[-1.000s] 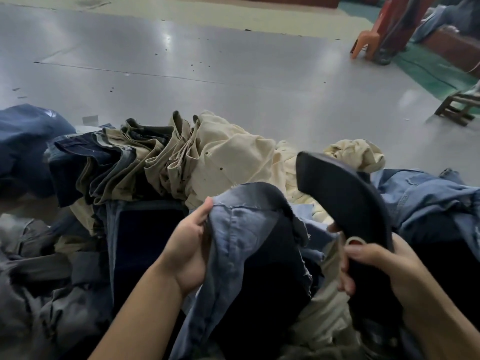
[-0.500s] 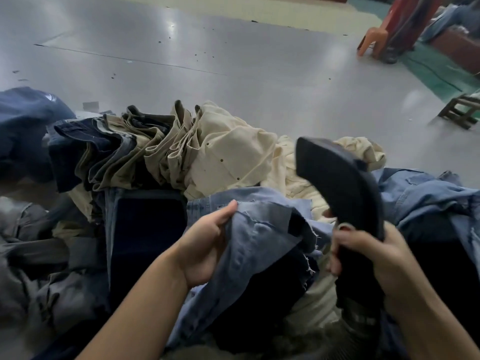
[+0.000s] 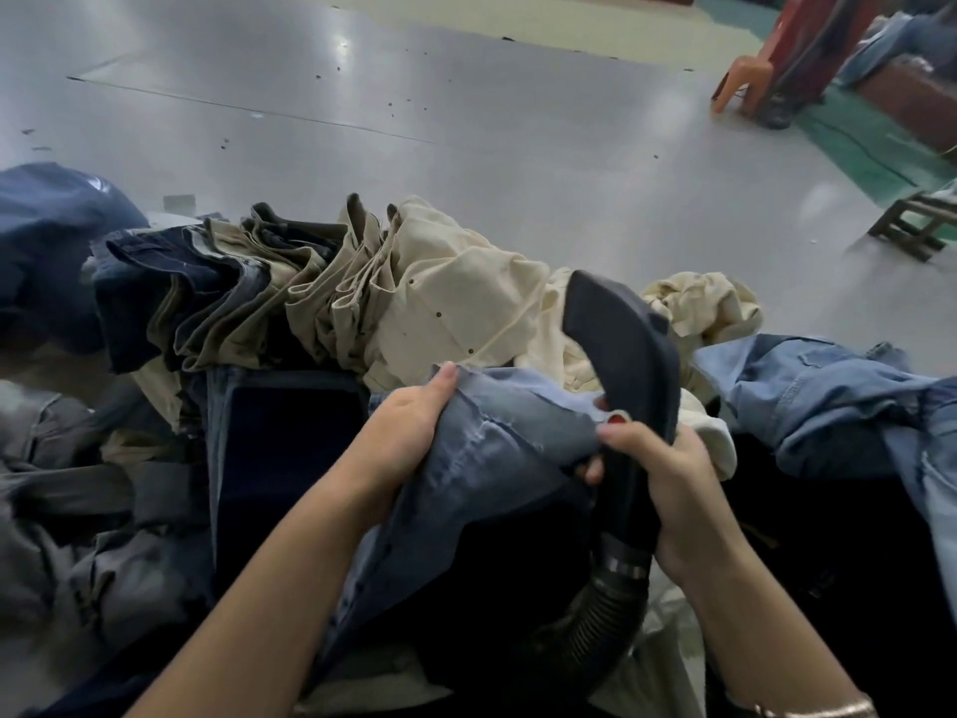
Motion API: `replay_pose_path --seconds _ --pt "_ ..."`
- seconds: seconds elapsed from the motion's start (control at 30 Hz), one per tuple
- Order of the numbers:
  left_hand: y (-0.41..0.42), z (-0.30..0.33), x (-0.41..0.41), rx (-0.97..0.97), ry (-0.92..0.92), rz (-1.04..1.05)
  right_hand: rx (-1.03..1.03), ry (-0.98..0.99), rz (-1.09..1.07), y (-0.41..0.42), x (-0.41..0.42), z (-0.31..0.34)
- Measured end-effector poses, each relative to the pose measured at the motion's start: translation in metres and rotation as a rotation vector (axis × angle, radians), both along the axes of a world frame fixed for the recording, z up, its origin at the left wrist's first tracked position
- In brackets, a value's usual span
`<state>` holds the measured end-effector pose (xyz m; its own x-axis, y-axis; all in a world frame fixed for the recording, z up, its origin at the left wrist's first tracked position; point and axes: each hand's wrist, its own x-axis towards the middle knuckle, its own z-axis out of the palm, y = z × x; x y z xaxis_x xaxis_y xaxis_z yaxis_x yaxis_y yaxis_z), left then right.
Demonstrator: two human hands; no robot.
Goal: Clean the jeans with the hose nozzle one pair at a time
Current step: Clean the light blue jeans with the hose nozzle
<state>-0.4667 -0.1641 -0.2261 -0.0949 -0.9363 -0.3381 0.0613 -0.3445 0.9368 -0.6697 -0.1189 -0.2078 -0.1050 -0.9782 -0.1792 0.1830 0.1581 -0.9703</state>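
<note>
1. The left hand (image 3: 409, 432) holds a pair of light blue jeans (image 3: 497, 448) at the centre foreground, its grip closed on a fold of the cloth with the thumb lying along the top edge.
2. The right hand (image 3: 668, 479) has its grip wrapped round a dark curved hose nozzle (image 3: 621, 355), and its fingertips also touch the edge of the same blue jeans.
3. The nozzle rises up and away from the person; a ribbed black hose (image 3: 595, 629) leaves its lower end.
4. Behind the hands lies a row of folded trousers: cream (image 3: 455, 303), khaki (image 3: 321, 282) and dark blue (image 3: 155, 282).
5. More light blue denim (image 3: 808, 386) lies to the right, grey garments (image 3: 77, 510) to the left.
6. Beyond is a shiny grey floor (image 3: 518, 121), with an orange plastic chair (image 3: 740, 80) at the far right.
</note>
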Motion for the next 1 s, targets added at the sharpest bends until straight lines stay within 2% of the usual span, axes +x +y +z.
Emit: replay_pose_path --seconds 0.1,0.17,0.23,0.27,0.3,0.33,0.4,0.43,0.47,0.53,0.57,0.6,0.63,0.7,0.73,0.77,0.83,0.9,1.0 --pt "0.002 -0.012 0.003 -0.342 -0.435 0.162 -0.006 -0.164 -0.042 -0.003 -0.001 0.010" --pt "0.007 -0.012 0.002 -0.528 -0.564 0.291 -0.014 -0.220 -0.044 -0.003 0.001 0.014" --pt "0.017 0.000 -0.001 -0.851 -0.666 0.385 -0.020 -0.245 -0.043 -0.003 0.005 0.017" --pt "0.024 0.005 -0.004 -1.043 -0.669 0.327 -0.023 -0.250 -0.042 -0.003 0.006 0.017" --pt "0.033 0.008 -0.007 -1.195 -0.628 0.182 -0.025 -0.251 -0.041 -0.003 0.007 0.019" --pt "0.041 0.010 -0.010 -1.243 -0.596 -0.004 -0.030 -0.249 -0.034 -0.004 0.008 0.020" --pt "0.051 0.011 -0.015 -1.097 -0.660 -0.313 -0.038 -0.257 -0.011 -0.005 0.007 0.021" --pt "0.053 0.008 -0.017 -0.979 -0.717 -0.378 -0.042 -0.263 -0.003 -0.005 0.006 0.022" --pt "0.055 0.004 -0.017 -0.907 -0.751 -0.380 -0.047 -0.267 0.000 -0.004 0.005 0.023" --pt "0.057 0.000 -0.020 -0.889 -0.739 -0.251 -0.060 -0.280 -0.001 -0.004 0.004 0.024" --pt "0.056 -0.002 -0.021 -0.847 -0.687 -0.150 -0.069 -0.293 -0.004 -0.003 0.003 0.025" --pt "0.054 -0.003 -0.021 -0.715 -0.596 -0.059 -0.079 -0.303 -0.004 -0.002 0.002 0.024" --pt "0.051 -0.001 -0.022 -0.486 -0.465 -0.023 -0.087 -0.303 0.000 -0.002 0.002 0.024" --pt "0.045 -0.003 -0.025 -0.004 -0.229 -0.133 -0.102 -0.280 0.015 0.000 0.000 0.023" --pt "0.045 -0.006 -0.025 0.096 -0.147 -0.215 -0.105 -0.265 0.018 0.000 -0.001 0.023" --pt "0.045 -0.011 -0.024 0.090 -0.105 -0.248 -0.101 -0.254 0.013 -0.001 -0.004 0.023" --pt "0.048 -0.013 -0.025 -0.064 -0.003 -0.235 -0.089 -0.234 -0.021 -0.002 -0.012 0.023" --pt "0.047 -0.014 -0.022 -0.174 0.101 -0.160 -0.056 -0.211 -0.065 -0.001 -0.021 0.021" --pt "0.039 -0.010 -0.015 -0.284 0.150 -0.064 0.030 -0.149 -0.101 0.007 -0.029 0.010"
